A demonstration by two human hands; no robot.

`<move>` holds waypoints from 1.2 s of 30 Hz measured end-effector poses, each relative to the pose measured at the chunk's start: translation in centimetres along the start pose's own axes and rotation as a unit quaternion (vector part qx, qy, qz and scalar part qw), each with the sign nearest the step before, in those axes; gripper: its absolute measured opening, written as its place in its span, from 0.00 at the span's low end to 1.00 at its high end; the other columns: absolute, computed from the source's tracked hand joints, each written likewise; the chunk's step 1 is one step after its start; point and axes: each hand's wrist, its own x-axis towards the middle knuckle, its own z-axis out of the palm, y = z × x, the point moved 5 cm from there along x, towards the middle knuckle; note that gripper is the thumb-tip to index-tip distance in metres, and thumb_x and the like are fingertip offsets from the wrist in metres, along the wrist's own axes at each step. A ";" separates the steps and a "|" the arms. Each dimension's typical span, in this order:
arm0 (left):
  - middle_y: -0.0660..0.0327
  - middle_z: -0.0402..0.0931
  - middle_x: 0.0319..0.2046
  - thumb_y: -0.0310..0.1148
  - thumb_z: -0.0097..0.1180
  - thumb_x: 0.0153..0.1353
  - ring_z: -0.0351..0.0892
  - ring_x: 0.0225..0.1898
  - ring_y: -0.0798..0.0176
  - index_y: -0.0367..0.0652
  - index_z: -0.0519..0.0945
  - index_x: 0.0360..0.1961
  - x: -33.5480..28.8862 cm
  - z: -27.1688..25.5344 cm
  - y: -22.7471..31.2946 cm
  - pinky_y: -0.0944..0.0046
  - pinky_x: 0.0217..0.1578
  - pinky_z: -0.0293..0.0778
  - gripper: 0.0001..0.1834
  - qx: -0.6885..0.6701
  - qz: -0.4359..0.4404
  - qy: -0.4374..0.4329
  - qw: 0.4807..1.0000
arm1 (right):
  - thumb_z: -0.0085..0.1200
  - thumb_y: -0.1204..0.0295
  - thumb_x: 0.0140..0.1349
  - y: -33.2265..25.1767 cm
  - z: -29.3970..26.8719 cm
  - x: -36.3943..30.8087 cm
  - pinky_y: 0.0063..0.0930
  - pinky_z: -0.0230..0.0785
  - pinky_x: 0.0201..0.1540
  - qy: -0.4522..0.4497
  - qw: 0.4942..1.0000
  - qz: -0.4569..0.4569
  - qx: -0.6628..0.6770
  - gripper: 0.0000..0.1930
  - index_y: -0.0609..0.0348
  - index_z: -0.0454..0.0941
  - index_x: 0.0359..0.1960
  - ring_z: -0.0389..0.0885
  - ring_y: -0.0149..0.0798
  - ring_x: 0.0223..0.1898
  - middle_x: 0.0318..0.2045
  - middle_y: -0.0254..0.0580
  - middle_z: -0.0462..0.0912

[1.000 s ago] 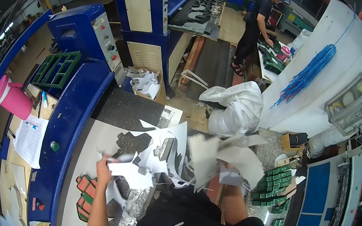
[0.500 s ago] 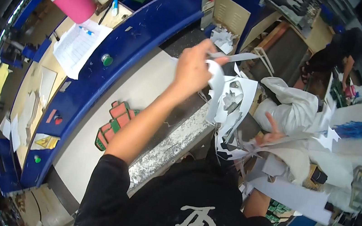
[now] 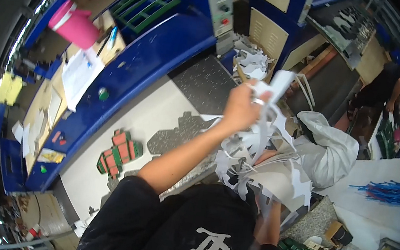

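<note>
My left hand [image 3: 244, 106] is raised at the middle, its fingers closed around cut white sheet scraps [image 3: 278, 87]. Lower down, my right hand [image 3: 266, 156] shows only in part behind a bunch of ragged white offcuts [image 3: 284, 179], which it grips against my front. To the left of my left forearm, a red and green cutting die [image 3: 120, 152] rests on a white sheet [image 3: 87, 176]. Dark cut-out shapes [image 3: 173, 134] show in that sheet beside the forearm.
A blue machine beam [image 3: 143, 57] with a green button curves along the left. Beyond it stand a pink jug [image 3: 74, 25] and papers [image 3: 82, 76]. A bin of scraps [image 3: 253, 64] and a white sack [image 3: 327, 154] lie ahead and right. A co-worker [image 3: 391, 89] bends at far right.
My left hand has moved right and down, closer to my right hand. The offcuts are gathered closer together in front of me. More cut-out shapes in the sheet have come into sight.
</note>
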 end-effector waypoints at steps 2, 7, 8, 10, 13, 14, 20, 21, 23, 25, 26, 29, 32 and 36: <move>0.50 0.85 0.30 0.24 0.68 0.60 0.83 0.29 0.41 0.43 0.82 0.43 0.7 -0.9 -2.9 0.48 0.36 0.79 0.11 0.063 -0.071 -0.051 0.994 | 0.61 0.56 0.72 0.2 -1.1 1.5 0.43 0.77 0.49 0.002 1.000 0.005 0.002 0.20 0.63 0.83 0.50 0.81 0.50 0.42 0.44 0.54 0.87; 0.45 0.87 0.35 0.33 0.67 0.65 0.88 0.42 0.37 0.42 0.82 0.50 -1.9 -2.8 -9.0 0.41 0.43 0.82 0.15 0.477 -0.076 -0.293 0.825 | 0.62 0.55 0.71 0.1 -1.8 5.5 0.44 0.77 0.51 -0.018 1.000 0.012 -0.009 0.21 0.64 0.84 0.50 0.82 0.53 0.45 0.45 0.56 0.87; 0.45 0.87 0.35 0.33 0.67 0.65 0.88 0.42 0.37 0.42 0.82 0.50 -2.2 -3.9 -9.6 0.41 0.43 0.82 0.15 0.475 -0.068 -0.277 0.832 | 0.62 0.55 0.71 0.0 -1.6 6.2 0.45 0.77 0.52 -0.022 1.000 0.013 -0.011 0.21 0.64 0.84 0.49 0.82 0.54 0.45 0.45 0.56 0.87; 0.45 0.87 0.37 0.37 0.69 0.64 0.87 0.42 0.34 0.38 0.82 0.48 -2.7 -7.5 -11.0 0.45 0.45 0.82 0.17 0.368 -0.140 -0.143 0.908 | 0.62 0.55 0.70 -0.3 -1.2 7.2 0.45 0.77 0.52 -0.030 0.999 0.013 -0.020 0.22 0.64 0.84 0.49 0.82 0.55 0.46 0.45 0.57 0.87; 0.42 0.86 0.37 0.40 0.71 0.62 0.86 0.41 0.37 0.37 0.84 0.49 -4.5 -11.0 -13.6 0.48 0.44 0.80 0.20 0.179 -0.204 -0.138 0.952 | 0.63 0.54 0.69 -1.6 0.0 7.9 0.46 0.76 0.54 -0.046 0.998 0.003 -0.037 0.22 0.64 0.84 0.49 0.82 0.57 0.48 0.46 0.58 0.87; 0.40 0.85 0.38 0.40 0.71 0.64 0.85 0.39 0.37 0.35 0.85 0.47 -4.8 -12.1 -14.3 0.49 0.43 0.79 0.19 0.194 -0.190 -0.116 0.955 | 0.63 0.54 0.69 -2.4 0.7 8.1 0.46 0.76 0.54 -0.052 0.998 -0.010 -0.044 0.22 0.64 0.84 0.49 0.82 0.58 0.49 0.46 0.58 0.87; 0.42 0.85 0.34 0.34 0.65 0.71 0.87 0.38 0.44 0.34 0.80 0.47 -5.2 -18.9 -20.1 0.49 0.41 0.79 0.14 0.245 -0.163 0.061 0.954 | 0.64 0.53 0.68 -4.9 12.9 12.0 0.48 0.76 0.56 -0.149 0.973 -0.141 -0.110 0.23 0.65 0.84 0.48 0.82 0.62 0.52 0.47 0.60 0.87; 0.39 0.85 0.36 0.35 0.63 0.72 0.88 0.41 0.37 0.34 0.79 0.50 -5.3 -19.7 -21.8 0.44 0.42 0.80 0.15 0.243 -0.222 0.082 0.941 | 0.64 0.53 0.67 -4.2 15.6 12.7 0.48 0.76 0.57 -0.169 0.963 -0.162 -0.131 0.23 0.65 0.84 0.48 0.82 0.62 0.52 0.47 0.60 0.87; 0.36 0.85 0.38 0.34 0.58 0.74 0.87 0.43 0.30 0.36 0.77 0.55 -5.6 -19.5 -23.4 0.37 0.43 0.80 0.15 0.308 -0.160 0.073 0.935 | 0.64 0.53 0.67 -1.3 20.9 14.4 0.49 0.76 0.58 -0.194 0.942 -0.181 -0.204 0.24 0.65 0.84 0.48 0.82 0.64 0.53 0.47 0.61 0.88; 0.34 0.85 0.40 0.34 0.54 0.76 0.84 0.43 0.26 0.35 0.78 0.52 -6.1 -18.5 -26.4 0.34 0.43 0.79 0.13 0.322 -0.203 0.042 0.924 | 0.64 0.52 0.67 2.7 24.7 15.6 0.50 0.75 0.58 -0.214 0.914 -0.163 -0.305 0.24 0.65 0.84 0.47 0.82 0.65 0.55 0.47 0.62 0.88; 0.37 0.83 0.43 0.34 0.55 0.70 0.82 0.45 0.29 0.39 0.75 0.53 -6.4 -18.1 -28.2 0.34 0.44 0.75 0.15 0.331 -0.254 0.001 0.909 | 0.64 0.52 0.66 4.2 25.5 15.9 0.50 0.75 0.59 -0.207 0.902 -0.180 -0.334 0.24 0.65 0.85 0.47 0.82 0.66 0.55 0.47 0.62 0.88; 0.43 0.77 0.46 0.33 0.58 0.55 0.76 0.46 0.34 0.41 0.74 0.54 -7.5 -17.1 -28.5 0.39 0.45 0.72 0.23 0.358 0.043 0.080 0.929 | 0.64 0.52 0.66 6.3 26.1 16.0 0.50 0.74 0.61 -0.216 0.833 -0.279 -0.426 0.24 0.65 0.85 0.45 0.82 0.66 0.59 0.48 0.63 0.88; 0.45 0.70 0.53 0.36 0.59 0.51 0.70 0.55 0.37 0.38 0.73 0.58 -9.0 -16.7 -30.8 0.41 0.55 0.68 0.31 0.349 -0.046 0.137 0.926 | 0.62 0.52 0.68 7.6 24.1 15.8 0.58 0.74 0.48 -0.229 0.799 -0.197 -0.521 0.21 0.62 0.86 0.41 0.84 0.66 0.45 0.38 0.62 0.87; 0.41 0.66 0.67 0.39 0.60 0.58 0.58 0.76 0.32 0.37 0.73 0.60 -9.2 -16.4 -30.8 0.37 0.72 0.60 0.30 0.393 -0.047 0.163 0.904 | 0.62 0.50 0.68 8.3 24.0 16.0 0.61 0.75 0.37 -0.267 0.738 -0.279 -0.554 0.22 0.61 0.83 0.39 0.84 0.68 0.34 0.28 0.64 0.83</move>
